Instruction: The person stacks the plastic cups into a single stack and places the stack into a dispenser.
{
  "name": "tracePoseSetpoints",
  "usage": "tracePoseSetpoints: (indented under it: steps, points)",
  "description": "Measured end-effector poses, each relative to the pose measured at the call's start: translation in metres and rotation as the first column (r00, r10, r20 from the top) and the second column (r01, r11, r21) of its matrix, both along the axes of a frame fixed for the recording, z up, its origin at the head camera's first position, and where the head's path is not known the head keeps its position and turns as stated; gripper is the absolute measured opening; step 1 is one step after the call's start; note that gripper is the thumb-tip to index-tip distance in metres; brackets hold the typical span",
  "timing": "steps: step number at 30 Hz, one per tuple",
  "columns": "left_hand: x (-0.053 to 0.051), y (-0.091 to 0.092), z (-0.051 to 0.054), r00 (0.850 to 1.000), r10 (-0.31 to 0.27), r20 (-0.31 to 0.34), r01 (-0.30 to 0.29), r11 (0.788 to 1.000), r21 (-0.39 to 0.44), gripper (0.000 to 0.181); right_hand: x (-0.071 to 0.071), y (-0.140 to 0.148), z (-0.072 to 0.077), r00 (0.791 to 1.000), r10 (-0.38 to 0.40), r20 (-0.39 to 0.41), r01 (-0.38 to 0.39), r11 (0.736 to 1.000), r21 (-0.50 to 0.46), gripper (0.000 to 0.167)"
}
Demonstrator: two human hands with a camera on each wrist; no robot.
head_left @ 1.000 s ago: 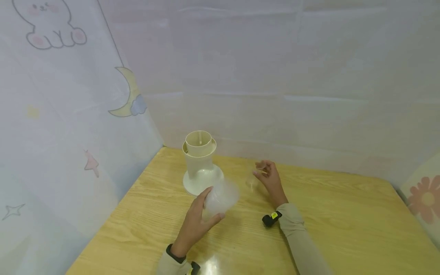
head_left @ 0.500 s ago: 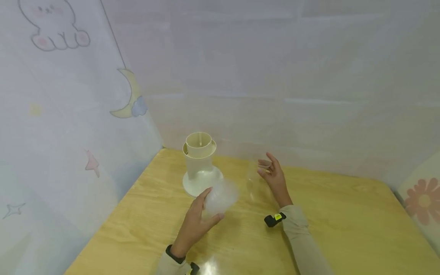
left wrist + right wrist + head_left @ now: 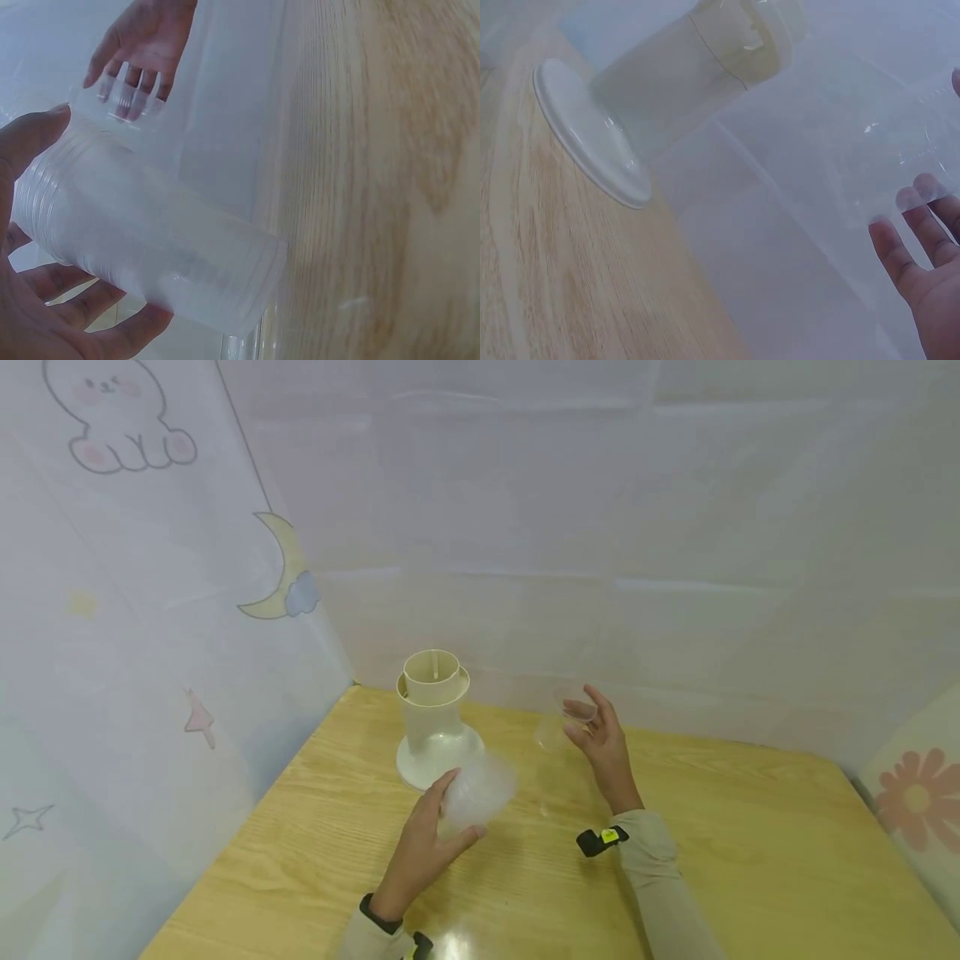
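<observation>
My left hand point(image 3: 420, 856) grips a stack of nested clear plastic cups point(image 3: 480, 789) above the table. In the left wrist view the stack point(image 3: 165, 232) lies tilted, with thumb and fingers around its rim end. Farther back and to the right, my right hand point(image 3: 611, 756) holds a single clear plastic cup point(image 3: 551, 731) near its rim. The right wrist view shows fingers point(image 3: 892, 251) against this cup point(image 3: 877, 150), whose outline is faint. Left of the cup stands a cream cylindrical holder point(image 3: 433, 718) with an inner ring and a round base, touched by neither hand.
The wooden table point(image 3: 750, 843) reaches back to a pale hanging sheet point(image 3: 562, 510). On the left a second sheet point(image 3: 150, 652) with a printed moon and bear runs along the table edge. A printed flower point(image 3: 918, 797) shows at far right.
My right hand has moved slightly up and to the right with the single cup, and its fingers have spread wider. My left hand and the stack stay nearly in place.
</observation>
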State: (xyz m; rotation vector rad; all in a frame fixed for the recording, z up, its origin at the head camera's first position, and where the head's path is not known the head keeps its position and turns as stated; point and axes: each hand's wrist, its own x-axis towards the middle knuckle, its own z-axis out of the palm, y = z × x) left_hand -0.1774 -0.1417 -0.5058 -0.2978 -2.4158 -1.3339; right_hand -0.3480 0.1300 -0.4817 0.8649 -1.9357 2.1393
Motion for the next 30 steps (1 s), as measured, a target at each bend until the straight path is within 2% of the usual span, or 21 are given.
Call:
tracePoseSetpoints:
  steps: [9, 16, 22, 30]
  points:
    - [-0.001, -0.001, 0.0, 1.0, -0.009, 0.002, 0.009, 1.0, 0.008, 0.08, 0.013, 0.0, 0.013, 0.998, 0.011, -0.059, -0.015, 0.998, -0.063, 0.068]
    - [0.0, 0.0, 0.0, 1.0, -0.019, 0.008, 0.019, 0.999, 0.03, 0.08, 0.029, -0.002, 0.03, 0.987, 0.075, -0.139, -0.096, 0.984, -0.15, 0.069]
    - [0.0, 0.0, 0.0, 1.0, -0.023, 0.006, 0.022, 0.999, 0.04, 0.08, 0.042, -0.006, 0.048, 0.966, 0.144, -0.214, -0.189, 0.96, -0.208, 0.07]
    - [0.0, 0.001, 0.0, 1.0, -0.026, -0.003, 0.026, 0.999, 0.046, 0.08, 0.058, -0.013, 0.066, 0.928, 0.245, -0.28, -0.319, 0.912, -0.259, 0.071]
